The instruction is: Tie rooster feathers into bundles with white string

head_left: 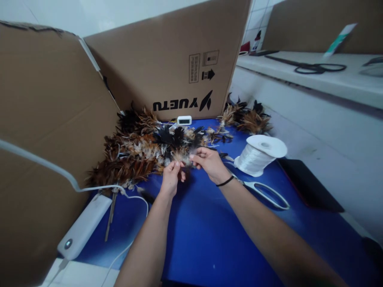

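Over the front edge of a heap of brown, black and pale feathers [131, 149], my two hands work close together. My left hand [171, 177] has its thumb and forefinger pinched. A little higher, my right hand [209, 162], with a black band at the wrist, also pinches. Between the fingertips shows a small fluffy tan feather [183, 155]; it blends into the heap behind, so its outline is unclear. To the right of my right hand stands a tilted spool of white ribbon [254, 159], with white-handled scissors [269, 194] lying below it.
Cardboard panels [167, 63] wall in the blue work surface [203, 239]. At left lie a white power bank [85, 227] and its cable [68, 175]. A small white digital display [184, 120] sits behind the feathers. A dark tablet-like slab [311, 185] lies right; black scissors [311, 67] rest on a ledge.
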`<state>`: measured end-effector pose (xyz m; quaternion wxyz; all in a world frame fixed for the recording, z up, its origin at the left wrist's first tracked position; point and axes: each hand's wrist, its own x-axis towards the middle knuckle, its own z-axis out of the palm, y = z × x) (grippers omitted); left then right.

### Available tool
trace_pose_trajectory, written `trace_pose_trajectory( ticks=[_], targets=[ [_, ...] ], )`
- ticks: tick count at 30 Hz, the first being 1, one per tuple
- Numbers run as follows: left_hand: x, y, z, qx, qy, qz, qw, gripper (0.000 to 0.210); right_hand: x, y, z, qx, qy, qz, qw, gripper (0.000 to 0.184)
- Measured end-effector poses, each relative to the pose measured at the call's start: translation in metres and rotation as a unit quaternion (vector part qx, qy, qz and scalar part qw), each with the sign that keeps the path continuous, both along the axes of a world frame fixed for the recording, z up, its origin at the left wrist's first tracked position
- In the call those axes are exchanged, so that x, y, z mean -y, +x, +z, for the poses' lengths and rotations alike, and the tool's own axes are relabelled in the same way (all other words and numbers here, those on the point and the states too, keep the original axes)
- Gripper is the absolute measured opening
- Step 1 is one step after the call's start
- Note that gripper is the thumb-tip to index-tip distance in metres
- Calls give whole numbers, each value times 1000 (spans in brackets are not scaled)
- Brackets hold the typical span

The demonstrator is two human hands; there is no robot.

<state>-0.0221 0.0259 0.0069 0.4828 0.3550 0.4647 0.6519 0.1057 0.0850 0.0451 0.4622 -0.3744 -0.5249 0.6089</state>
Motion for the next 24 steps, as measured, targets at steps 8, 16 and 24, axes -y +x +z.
trace_pose_trajectory(
  ticks=[8,16,24],
  targets=[
    [4,2,6,-68,2,-9,998,37,9,-3,11,9,34,10,999,26],
    [-2,-8,-8,-263,22,136,955,36,7,-3,12,32,15,-38,999,27],
    [-3,-10,-8,-251,50,177,950,34,-2,6,10,108,43,-91,989,24]
  ],
)
